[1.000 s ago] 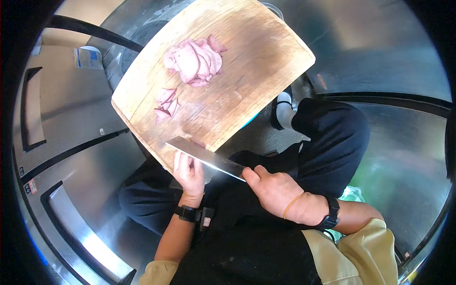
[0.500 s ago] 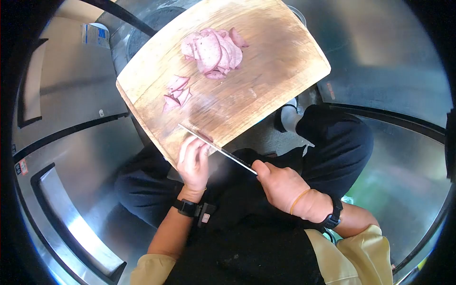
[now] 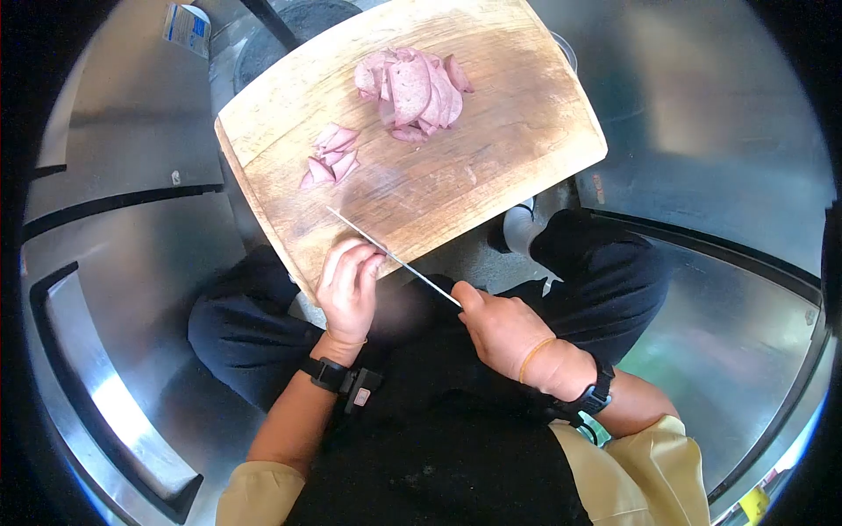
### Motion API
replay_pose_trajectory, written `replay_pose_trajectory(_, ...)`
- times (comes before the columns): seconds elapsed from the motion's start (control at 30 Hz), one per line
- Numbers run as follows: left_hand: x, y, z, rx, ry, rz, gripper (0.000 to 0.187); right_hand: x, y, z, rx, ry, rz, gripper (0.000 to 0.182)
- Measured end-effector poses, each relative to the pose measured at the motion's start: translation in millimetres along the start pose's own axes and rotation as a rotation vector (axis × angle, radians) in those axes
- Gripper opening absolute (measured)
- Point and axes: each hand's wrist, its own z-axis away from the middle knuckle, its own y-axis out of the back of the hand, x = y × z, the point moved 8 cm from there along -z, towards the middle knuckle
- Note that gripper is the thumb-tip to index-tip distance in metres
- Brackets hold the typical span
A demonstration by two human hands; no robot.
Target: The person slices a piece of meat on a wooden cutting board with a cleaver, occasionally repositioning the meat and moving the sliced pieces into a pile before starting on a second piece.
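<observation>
A wooden cutting board (image 3: 491, 167) lies tilted across the upper middle. On it is a pile of thin pink meat slices (image 3: 414, 92), with several smaller cut pieces (image 3: 331, 156) to the lower left. My right hand (image 3: 513, 337) is closed round the handle of a knife (image 3: 395, 257), whose blade reaches up and left over the board's near edge. My left hand (image 3: 348, 287) is at the board's near left corner with curled fingers beside the blade; whatever is under its fingertips is hidden.
Steel surfaces (image 3: 702, 114) stand on both sides. A dark round object (image 3: 263, 57) and a labelled container (image 3: 187, 29) are behind the board at upper left. My dark-trousered legs (image 3: 605, 276) are below the board.
The view has shifted slightly. Both hands and the knife appear a little further left in the picture, and the blade lies at nearly the same angle beside my left fingers.
</observation>
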Motion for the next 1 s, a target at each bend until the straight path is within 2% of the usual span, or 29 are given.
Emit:
replay_pose_trajectory(0.1,-3,0,2,0.013,0.045,0.035,0.013,-1,-1,-5,-0.004,0.005,0.029,0.019)
replay_pose_trajectory(0.2,-6,0,2,0.012,0.052,0.038,0.015,-6,-4,-14,-0.045,-0.004,0.085,0.030)
replay_pose_trajectory(0.4,-18,0,9,0.002,0.087,0.017,0.020,-41,-2,-50,0.115,0.088,0.241,0.027)
replay_pose_trajectory(0.57,-12,3,10,0.048,-0.067,-0.084,0.020,-50,-2,-50,0.228,0.195,0.506,0.020)
replay_pose_trajectory(0.63,-21,-1,11,0.010,0.014,-0.053,0.021,-50,2,-48,0.290,0.242,0.590,0.019)
replay_pose_trajectory(0.73,-19,-2,9,-0.020,0.179,0.076,0.020,-47,15,-37,0.318,0.279,0.582,0.018)
replay_pose_trajectory(0.77,-18,-1,7,-0.023,0.239,0.136,0.019,-42,18,-33,0.292,0.220,0.572,0.022)
replay_pose_trajectory(0.87,2,4,-1,0.010,-0.007,0.048,0.018,-42,40,-12,0.345,0.210,0.519,0.022)
replay_pose_trajectory(0.9,8,7,-3,0.020,-0.027,0.036,0.019,-31,43,-9,0.343,0.136,0.410,0.023)
replay_pose_trajectory(1.0,2,6,1,-0.006,0.014,0.090,0.019,-20,48,10,0.402,0.085,0.120,0.024)
